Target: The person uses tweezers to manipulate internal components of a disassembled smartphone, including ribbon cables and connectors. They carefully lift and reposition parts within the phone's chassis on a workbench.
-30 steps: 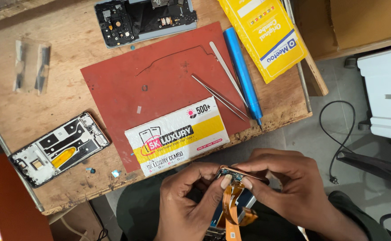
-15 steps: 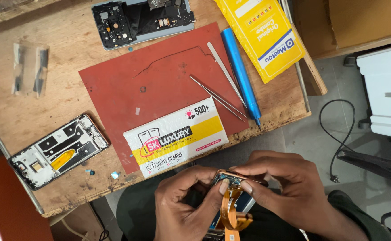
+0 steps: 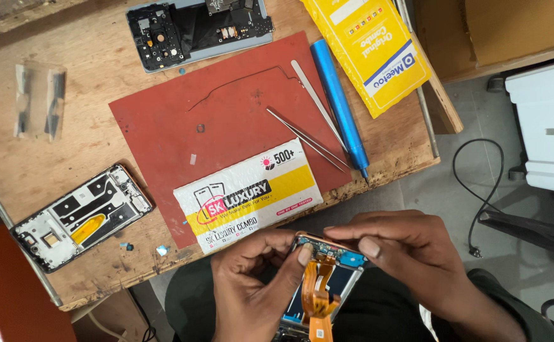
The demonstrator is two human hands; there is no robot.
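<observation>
Below the wooden workbench (image 3: pixel 49 171) edge, over the lap, both hands are gripping an opened phone frame (image 3: pixel 327 278) with an orange flex cable (image 3: pixel 315 294). The left hand (image 3: pixel 251 285) is curling in, its thumb pressing the frame's top edge. The right hand (image 3: pixel 410 259) is arching over, fingers pinched shut on that top edge. Since the earlier frames the hands have hardly shifted; the red mat (image 3: pixel 213 120) and tweezers (image 3: pixel 305 138) are lying as before

A mat (image 3: pixel 226 126) is lying on the worktop (image 3: pixel 68 164), with a box (image 3: pixel 248 195) sitting on its near edge. Tweezers (image 3: pixel 306 139) and a screwdriver (image 3: pixel 340 107) are resting at the mat's right. A phone frame (image 3: pixel 80 216) is lying left of the mat, another phone (image 3: pixel 194 28) behind it.
</observation>
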